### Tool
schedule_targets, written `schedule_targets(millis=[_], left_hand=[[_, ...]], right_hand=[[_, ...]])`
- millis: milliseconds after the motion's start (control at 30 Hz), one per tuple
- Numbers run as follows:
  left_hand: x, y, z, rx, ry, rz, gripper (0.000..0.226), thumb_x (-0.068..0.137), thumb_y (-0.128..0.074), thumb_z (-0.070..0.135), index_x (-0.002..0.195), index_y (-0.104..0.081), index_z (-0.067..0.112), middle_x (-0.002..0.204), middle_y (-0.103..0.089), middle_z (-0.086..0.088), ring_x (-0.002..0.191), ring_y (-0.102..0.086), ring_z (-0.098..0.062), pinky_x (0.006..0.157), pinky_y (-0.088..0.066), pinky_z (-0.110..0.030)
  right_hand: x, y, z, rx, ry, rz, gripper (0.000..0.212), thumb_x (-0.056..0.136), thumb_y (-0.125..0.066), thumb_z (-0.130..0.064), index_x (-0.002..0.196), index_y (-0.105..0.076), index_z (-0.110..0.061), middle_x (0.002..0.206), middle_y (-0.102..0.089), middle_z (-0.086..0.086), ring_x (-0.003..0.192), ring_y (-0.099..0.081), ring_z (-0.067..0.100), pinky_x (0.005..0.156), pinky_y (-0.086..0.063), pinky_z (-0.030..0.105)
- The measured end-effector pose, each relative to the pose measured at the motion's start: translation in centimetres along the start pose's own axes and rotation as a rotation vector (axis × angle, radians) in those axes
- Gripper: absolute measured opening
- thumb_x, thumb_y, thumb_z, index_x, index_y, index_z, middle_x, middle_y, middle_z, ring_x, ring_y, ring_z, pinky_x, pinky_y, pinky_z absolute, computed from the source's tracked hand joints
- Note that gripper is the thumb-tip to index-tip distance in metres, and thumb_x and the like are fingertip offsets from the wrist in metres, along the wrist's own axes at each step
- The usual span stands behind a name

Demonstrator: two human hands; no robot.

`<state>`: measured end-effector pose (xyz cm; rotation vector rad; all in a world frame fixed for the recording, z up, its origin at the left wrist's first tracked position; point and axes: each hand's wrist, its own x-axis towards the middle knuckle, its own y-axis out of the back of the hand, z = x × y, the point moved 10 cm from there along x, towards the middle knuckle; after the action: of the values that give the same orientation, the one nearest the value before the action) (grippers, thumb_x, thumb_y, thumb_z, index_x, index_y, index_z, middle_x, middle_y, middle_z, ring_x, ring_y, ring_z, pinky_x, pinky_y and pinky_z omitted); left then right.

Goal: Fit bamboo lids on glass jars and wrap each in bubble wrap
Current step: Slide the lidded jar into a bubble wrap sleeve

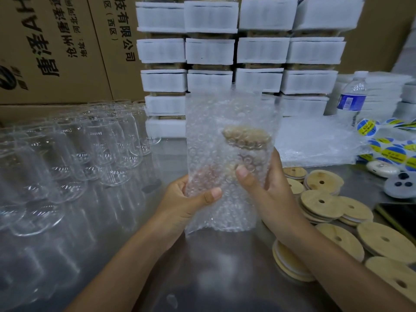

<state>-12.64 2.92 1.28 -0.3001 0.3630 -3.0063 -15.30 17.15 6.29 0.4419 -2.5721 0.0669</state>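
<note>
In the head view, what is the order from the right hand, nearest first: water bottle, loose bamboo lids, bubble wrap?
1. Bubble wrap: gripped by the right hand itself.
2. Bamboo lids: on the table, just right of it.
3. Water bottle: far back, to the right.

A dull grey metal tabletop point(216, 266) fills the near ground and shows soft, blurred reflections. At the far left, tall brown cardboard cartons point(56, 52) printed with black Chinese characters stand like a wall. Just right of them, white foam-wrapped packs point(261, 48) are stacked in four columns. At the far right, a clear water bottle point(353, 97) with a blue label stands upright before a pile of white foam sheets point(382, 95), with more brown cardboard behind.
</note>
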Motion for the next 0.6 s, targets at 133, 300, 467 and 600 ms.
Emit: schedule_targets(millis=[133, 300, 467, 600], left_hand=[[0.0, -0.3, 0.1, -0.004, -0.016, -0.017, 0.033, 0.064, -0.077, 0.015, 0.095, -0.077, 0.026, 0.104, -0.074, -0.007, 0.098, -0.07, -0.02, 0.073, -0.055, -0.023], [-0.1, -0.3, 0.1, 0.031, -0.03, -0.046, 0.033, 0.066, -0.082, 0.014, 0.098, -0.076, 0.017, 0.105, -0.074, -0.008, 0.098, -0.07, -0.02, 0.075, -0.055, -0.021], [0.1, -0.3, 0.5, -0.007, -0.061, -0.049, 0.047, 0.071, -0.075, 0.017, 0.116, -0.065, 0.012, 0.112, -0.071, -0.008, 0.104, -0.068, -0.022, 0.077, -0.055, -0.024], [0.9, 1.4, 1.4, 0.005, -0.108, 0.028, 0.049, 0.072, -0.077, 0.019, 0.119, -0.062, 0.01, 0.117, -0.069, -0.009, 0.11, -0.065, -0.024, 0.091, -0.052, -0.034]], right_hand=[[-0.2, -0.1, 0.2, -0.01, -0.012, -0.016, 0.086, 0.067, -0.07, -0.053, 0.141, -0.033, -0.029, 0.128, -0.058, -0.015, 0.118, -0.056, 0.002, 0.1, -0.049, 0.032], [-0.3, -0.1, 1.3, 0.005, -0.08, -0.004, 0.106, 0.05, -0.083, -0.051, 0.141, -0.034, -0.027, 0.131, -0.057, -0.008, 0.12, -0.056, 0.011, 0.099, -0.05, 0.038], [0.3, 0.6, 0.9, 0.064, -0.087, 0.04, 0.082, 0.051, -0.083, -0.042, 0.125, -0.05, -0.027, 0.113, -0.068, -0.007, 0.104, -0.067, 0.011, 0.085, -0.056, 0.034], [2.2, 1.2, -0.2, 0.057, -0.096, 0.084, 0.071, 0.053, -0.083, -0.038, 0.117, -0.053, -0.03, 0.107, -0.069, -0.009, 0.097, -0.068, 0.009, 0.079, -0.056, 0.034]])
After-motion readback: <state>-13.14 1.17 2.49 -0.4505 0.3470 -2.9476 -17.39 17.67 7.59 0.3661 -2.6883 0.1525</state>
